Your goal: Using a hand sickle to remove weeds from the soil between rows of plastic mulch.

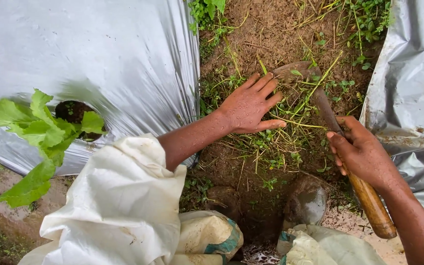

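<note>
Wooden handle clenched in your right hand (361, 154); the sickle (320, 98) blade runs up and away from that grip (curving left), tip beside your left hand (249, 105), pressed flat, unclenched, on the weeds (290, 122).

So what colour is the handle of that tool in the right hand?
Orange-brown wood handle, gripped by the right hand; clearest in the head view.

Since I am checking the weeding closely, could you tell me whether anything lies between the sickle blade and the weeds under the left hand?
Nothing visible does. The sickle blade already lies among the weeds, its tip just beyond the left hand fingertips; the right hand grips its wooden handle.
</note>
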